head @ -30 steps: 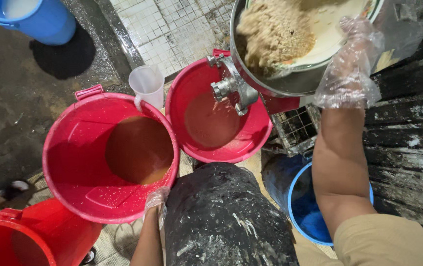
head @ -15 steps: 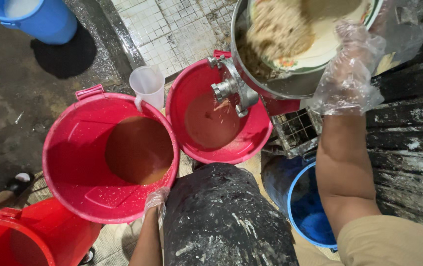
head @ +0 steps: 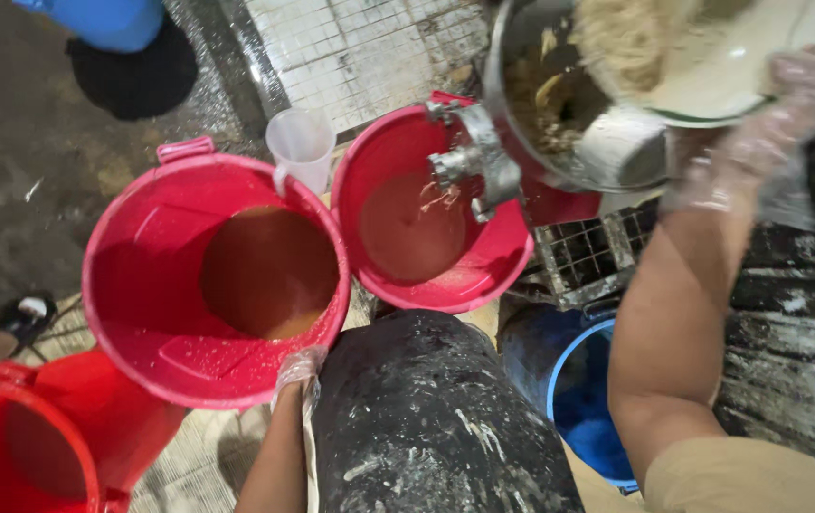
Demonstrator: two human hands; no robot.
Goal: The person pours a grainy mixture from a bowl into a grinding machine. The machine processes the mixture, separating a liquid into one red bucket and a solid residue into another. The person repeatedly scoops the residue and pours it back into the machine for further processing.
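Left hand (head: 298, 369), in a clear plastic glove, lay on the rim of the large red plastic bucket (head: 156, 237) of brown liquid; grip unclear | right hand (head: 759, 133), gloved, gripped a white bowl of pale mash (head: 683, 57), tilted over the metal grinder hopper (head: 559, 104) | best tipped slowly, rim kept inside hopper | mash coarse, wet, beige.

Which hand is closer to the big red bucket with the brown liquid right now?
Left. The left hand, gloved, rests at the near rim of the big red bucket. The right hand, also gloved, is up at the metal hopper, holding a pale bowl tipped over it.
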